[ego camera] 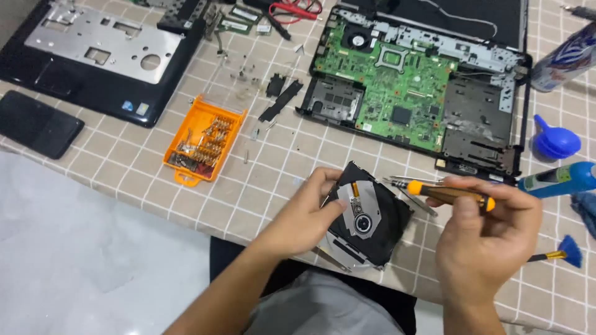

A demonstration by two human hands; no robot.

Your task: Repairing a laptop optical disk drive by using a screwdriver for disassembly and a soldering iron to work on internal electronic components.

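Left hand point(310, 214) tilts optical drive point(367, 214); right hand point(487, 229) pinches screwdriver point(450, 193).

A single view is given, taken from a camera worn on the head and aimed steeply down and forward over the desk point(124, 167), which is covered in a checked cloth. The scene is seen from close range, at about arm's length. The left hand point(304, 214) and right hand point(487, 226) are framed low, towards six o'clock. An opened laptop base point(410, 87) is seen towards one o'clock, and the desk's near edge runs slanted from nine o'clock down towards five o'clock. No second view is supplied.
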